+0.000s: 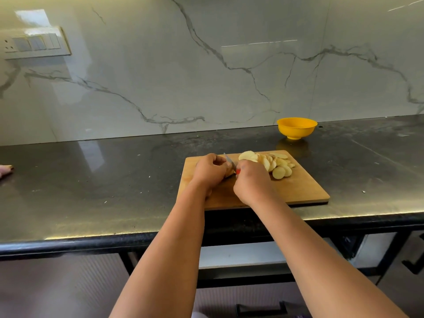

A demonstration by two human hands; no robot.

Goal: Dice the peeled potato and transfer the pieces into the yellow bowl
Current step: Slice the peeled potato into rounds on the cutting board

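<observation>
There is one wooden cutting board (305, 189), one yellow bowl (297, 128) and one knife (230, 162) on the one table (91, 180). Two hands work, the left hand (210, 171) and the right hand (251, 182). The potato slices (274, 163) overlap, so the exact count cannot be told.

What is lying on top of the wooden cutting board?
On the cutting board: a pile of round potato slices, and both hands. The right hand grips a red-handled knife; the left hand covers the remaining potato, mostly hidden.
</observation>
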